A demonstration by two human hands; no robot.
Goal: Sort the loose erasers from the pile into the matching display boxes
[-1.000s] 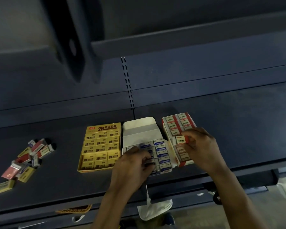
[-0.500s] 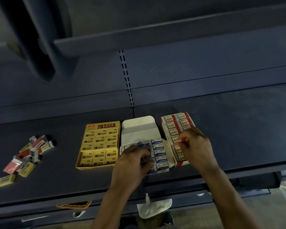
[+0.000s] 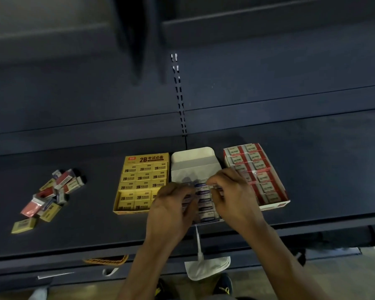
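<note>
On the dark shelf [image 3: 323, 169] three display boxes stand side by side, edges close together; the yellow box [image 3: 143, 180] at 9 o'clock of the trio, the white box [image 3: 194, 163] in the middle with its lid flap folded back toward 12 o'clock, the red box [image 3: 256, 169] at 3 o'clock; yellow and red are both packed with rows of erasers in their own colours.

Both hands hang over the white box. The left hand [image 3: 171, 211] covers its 7 o'clock part and overlaps the near right corner of the yellow box; its fingers curl down onto the blue-labelled erasers [image 3: 204, 202] stacked there, but whether they grip one or only press I cannot tell. The right hand [image 3: 234, 198] sits over the box's 3 o'clock edge, hiding part of the red box's left column; its fingers are bent, thumb and forefinger drawn close at the top of the blue column – blur hides whether anything is pinched between them. A single column of blue labels shows in the gap between the two hands.

The pile of loose erasers [image 3: 50, 195] lies well apart from both hands, at 9 o'clock of the left hand beyond the yellow box – a jumble of red, yellow and blue-and-white wrappers; one yellow eraser [image 3: 24, 225] lies alone at the pile's 7 o'clock edge, just beside the rest.
</note>
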